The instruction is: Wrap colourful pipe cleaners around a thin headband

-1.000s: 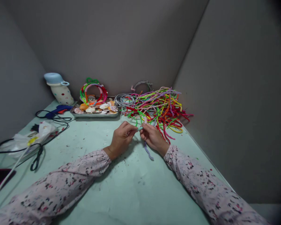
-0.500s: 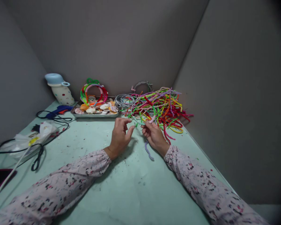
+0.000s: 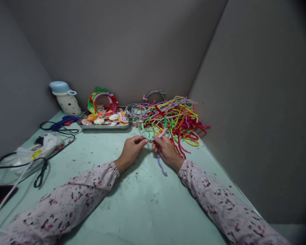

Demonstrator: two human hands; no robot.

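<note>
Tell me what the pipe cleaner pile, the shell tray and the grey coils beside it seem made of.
Pipe cleaners: probably fuzzy fibre over wire; edges look soft and matte, though no core shows.
Tray: likely metal, with a dull silvery sheen along its rim.
Grey coils: thin and smooth-looking, perhaps bare or coated wire, given their round loops; too fine to be sure.

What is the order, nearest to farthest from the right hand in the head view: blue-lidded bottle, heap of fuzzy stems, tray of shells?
1. Heap of fuzzy stems: just beyond the right hand.
2. Tray of shells: to the left, toward the back.
3. Blue-lidded bottle: farther left, past the tray.
</note>
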